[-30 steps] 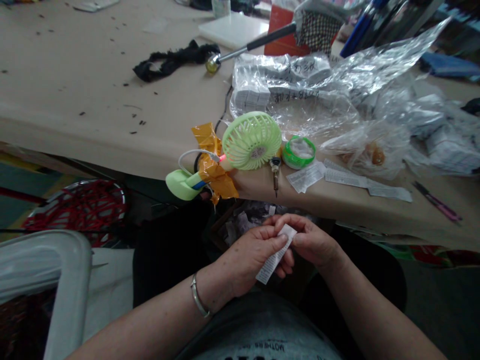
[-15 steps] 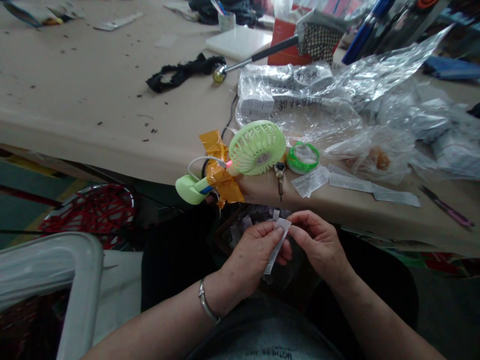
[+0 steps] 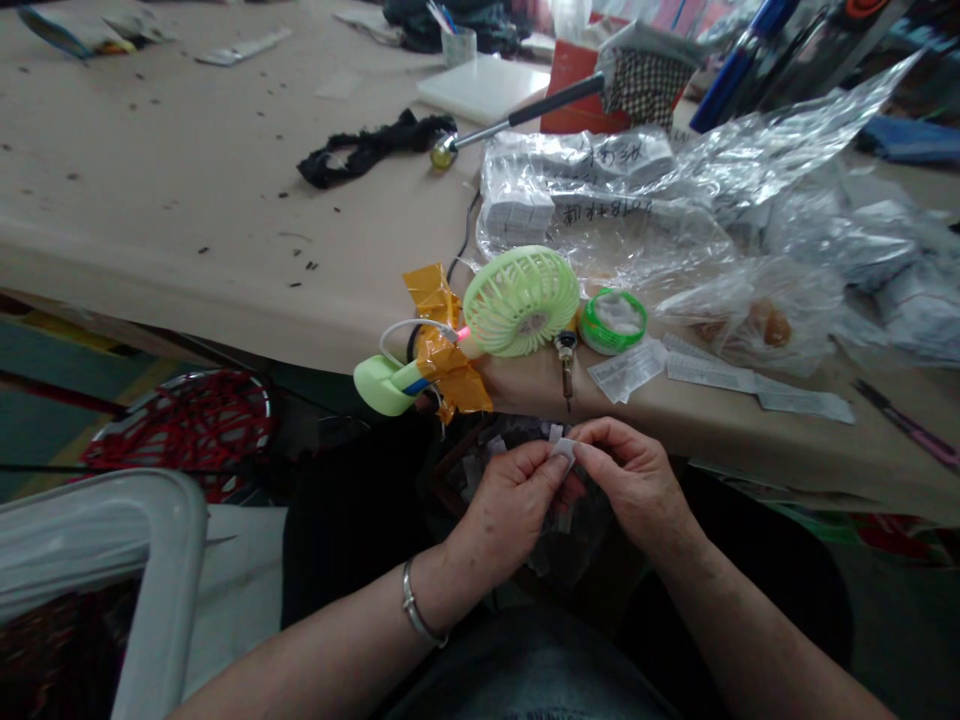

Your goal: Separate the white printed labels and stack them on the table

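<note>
Over my lap, just in front of the table edge, my left hand (image 3: 504, 508) pinches a small white label (image 3: 564, 450) between thumb and fingers. The fingertips of my right hand (image 3: 634, 478) are closed at the same label's right side; the fingers partly hide it. Beneath both hands, a dark container holds several pale scraps (image 3: 495, 444). Above the hands, a soldering iron (image 3: 567, 375) points tip-down at the table edge. Printed label strips (image 3: 712, 372) lie on the table to the right, near a loose printed piece (image 3: 628, 370).
A green fan (image 3: 521, 302) is fixed at the edge with orange tape (image 3: 454, 370). Beside it sit a green round tub (image 3: 613, 322) and plastic-wrapped label stacks (image 3: 517, 215). Small scissors (image 3: 907, 425) lie right. A white plastic chair (image 3: 180, 540) stands at left.
The long printed strip that hung below my left thumb now shows only as a short piece at the fingertips. My right fingertips have moved slightly left, and the view has shifted a little.
</note>
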`<action>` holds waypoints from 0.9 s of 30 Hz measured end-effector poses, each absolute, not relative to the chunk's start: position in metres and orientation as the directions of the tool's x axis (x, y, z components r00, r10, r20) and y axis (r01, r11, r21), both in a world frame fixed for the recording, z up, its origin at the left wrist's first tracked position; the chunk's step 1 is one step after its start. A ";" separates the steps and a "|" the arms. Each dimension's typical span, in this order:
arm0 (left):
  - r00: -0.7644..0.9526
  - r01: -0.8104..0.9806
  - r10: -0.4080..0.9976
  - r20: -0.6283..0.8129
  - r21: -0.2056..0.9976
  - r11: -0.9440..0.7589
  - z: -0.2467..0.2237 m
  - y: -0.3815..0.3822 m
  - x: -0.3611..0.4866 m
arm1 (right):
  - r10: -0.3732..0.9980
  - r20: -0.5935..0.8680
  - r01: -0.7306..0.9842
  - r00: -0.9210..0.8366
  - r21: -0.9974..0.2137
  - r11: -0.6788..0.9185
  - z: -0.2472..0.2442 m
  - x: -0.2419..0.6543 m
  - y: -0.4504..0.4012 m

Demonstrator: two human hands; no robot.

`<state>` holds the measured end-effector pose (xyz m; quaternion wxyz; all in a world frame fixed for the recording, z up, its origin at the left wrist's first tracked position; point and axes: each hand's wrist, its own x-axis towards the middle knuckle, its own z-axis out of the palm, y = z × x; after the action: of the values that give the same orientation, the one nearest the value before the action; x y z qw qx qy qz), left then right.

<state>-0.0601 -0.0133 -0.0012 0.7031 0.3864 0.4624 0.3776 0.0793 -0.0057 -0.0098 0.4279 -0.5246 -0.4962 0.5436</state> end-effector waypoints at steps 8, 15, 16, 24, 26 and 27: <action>0.141 0.187 0.989 -0.046 0.982 0.019 -0.008 -0.002 -0.070 | 0.998 0.018 0.301 -0.062 -0.953 0.036 -0.008 0.082 0.001; 0.148 0.362 0.978 0.149 0.912 -0.193 -0.005 0.011 -0.072 | 0.991 0.124 0.450 -0.057 -0.883 0.137 -0.002 0.080 0.007; 0.151 0.378 0.975 0.163 0.902 -0.210 -0.005 0.012 -0.072 | 0.989 0.137 0.461 -0.058 -0.875 0.149 -0.002 0.080 0.008; 0.163 0.429 0.965 0.205 0.866 -0.256 -0.005 0.016 -0.071 | 0.975 0.216 0.509 -0.050 -0.834 0.211 -0.003 0.081 0.013; 0.159 0.432 0.966 0.203 0.866 -0.253 -0.006 0.017 -0.071 | 0.975 0.217 0.509 -0.050 -0.834 0.212 -0.002 0.081 0.014; 0.158 0.434 0.966 0.203 0.865 -0.252 -0.007 0.017 -0.070 | 0.975 0.215 0.508 -0.050 -0.835 0.211 -0.002 0.081 0.014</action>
<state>-0.0704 0.0174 -0.0066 0.3341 0.6835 0.5121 0.3988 0.0810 0.0143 -0.0019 0.4043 -0.5580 -0.6648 0.2886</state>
